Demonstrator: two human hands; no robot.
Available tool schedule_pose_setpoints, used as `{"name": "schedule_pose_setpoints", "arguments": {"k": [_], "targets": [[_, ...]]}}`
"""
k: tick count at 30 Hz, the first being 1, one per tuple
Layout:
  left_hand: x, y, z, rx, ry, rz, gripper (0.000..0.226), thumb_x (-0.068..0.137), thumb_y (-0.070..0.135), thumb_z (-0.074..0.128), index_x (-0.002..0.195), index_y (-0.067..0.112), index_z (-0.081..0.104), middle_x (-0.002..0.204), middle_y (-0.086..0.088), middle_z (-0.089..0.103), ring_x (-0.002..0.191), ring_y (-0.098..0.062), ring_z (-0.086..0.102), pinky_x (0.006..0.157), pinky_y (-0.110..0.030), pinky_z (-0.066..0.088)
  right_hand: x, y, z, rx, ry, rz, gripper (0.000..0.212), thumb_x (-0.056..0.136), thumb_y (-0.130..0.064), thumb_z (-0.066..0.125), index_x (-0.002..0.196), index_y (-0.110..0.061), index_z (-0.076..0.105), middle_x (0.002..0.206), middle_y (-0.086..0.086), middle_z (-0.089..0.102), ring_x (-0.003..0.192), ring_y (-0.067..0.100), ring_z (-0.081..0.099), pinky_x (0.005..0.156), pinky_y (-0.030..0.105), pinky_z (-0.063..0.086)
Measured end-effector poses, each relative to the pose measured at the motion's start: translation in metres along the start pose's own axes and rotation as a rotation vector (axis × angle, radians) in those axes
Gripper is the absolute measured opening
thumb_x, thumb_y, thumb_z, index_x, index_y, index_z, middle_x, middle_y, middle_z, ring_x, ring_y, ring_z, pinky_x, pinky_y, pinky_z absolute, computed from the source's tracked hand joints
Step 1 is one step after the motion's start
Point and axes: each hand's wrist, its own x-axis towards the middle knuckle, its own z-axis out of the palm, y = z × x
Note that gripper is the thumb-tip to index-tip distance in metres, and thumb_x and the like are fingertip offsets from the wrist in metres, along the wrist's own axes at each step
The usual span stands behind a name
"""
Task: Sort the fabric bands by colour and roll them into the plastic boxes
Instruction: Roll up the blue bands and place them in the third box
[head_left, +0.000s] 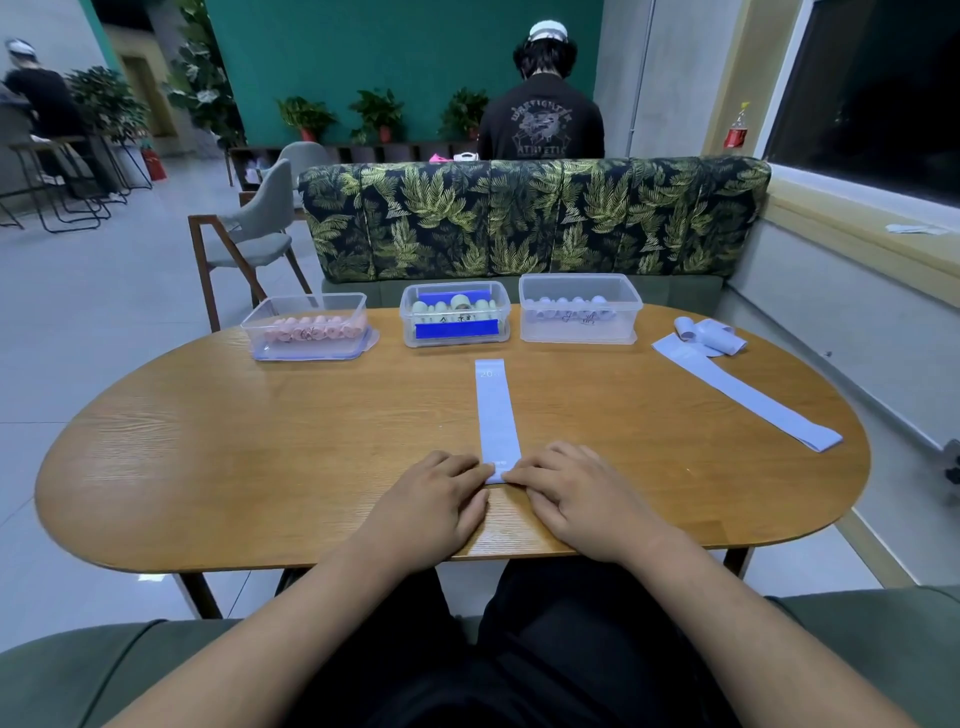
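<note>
Wooden table (208, 467): lilac band (497, 415) laid flat.
Near end is pinched by left hand (436, 501), right hand (569, 499); skew is risked through uneven rolling.

Café — booth sofa (535, 218), bar stools (67, 176)

Bare table (208, 441) left and right of the grip, loads of room. Ahead, past the band (497, 415), three boxes (408, 322) block the way; loose bands (748, 400) lie far right.
</note>
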Motion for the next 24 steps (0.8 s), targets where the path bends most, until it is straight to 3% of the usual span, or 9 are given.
{"name": "schedule_pose_setpoints", "arguments": {"k": [6,12,19,22,24], "targets": [[0.001,-0.005,0.002,-0.029,-0.028,-0.044,0.053,0.106,0.042,0.047,0.153,0.018,0.053,0.150,0.000,0.057,0.137,-0.019,0.050,0.118,-0.030,0.036,0.003,0.001,0.001,-0.016,-0.024,0.043,0.043,0.102,-0.031,0.044,0.141,-0.040,0.061,0.129,-0.024,0.060,0.125,0.006,0.045,0.102,0.035,0.041],[0.001,-0.007,0.000,-0.088,-0.011,0.107,0.032,0.106,0.026,0.053,0.137,0.024,0.063,0.137,0.011,0.060,0.129,-0.013,0.053,0.109,-0.035,0.045,0.003,0.002,0.003,0.008,-0.026,0.057,0.043,0.103,-0.034,0.044,0.142,-0.044,0.059,0.131,-0.027,0.056,0.129,0.006,0.043,0.105,0.033,0.039],[0.005,-0.009,0.001,-0.093,-0.038,0.030,0.041,0.104,0.035,0.050,0.142,0.027,0.062,0.136,0.014,0.061,0.132,-0.011,0.051,0.110,-0.037,0.045,0.002,0.000,-0.002,0.005,0.003,0.087,0.036,0.104,-0.034,0.046,0.134,-0.043,0.063,0.127,-0.026,0.056,0.121,0.004,0.046,0.102,0.032,0.040],[0.009,-0.014,0.003,-0.115,-0.095,-0.075,0.043,0.104,0.041,0.048,0.144,0.030,0.061,0.138,0.014,0.059,0.133,-0.009,0.048,0.113,-0.034,0.040,0.004,0.000,-0.001,0.003,-0.023,0.119,0.038,0.104,-0.036,0.043,0.138,-0.045,0.057,0.131,-0.028,0.054,0.123,0.002,0.044,0.103,0.032,0.039],[0.018,-0.017,0.000,-0.241,-0.102,-0.184,0.036,0.105,0.040,0.052,0.135,0.029,0.067,0.130,0.016,0.062,0.125,-0.006,0.052,0.110,-0.031,0.040,0.005,0.001,0.000,-0.001,-0.033,0.125,0.039,0.104,-0.036,0.042,0.139,-0.045,0.056,0.133,-0.028,0.054,0.125,0.003,0.044,0.104,0.032,0.039]]}}
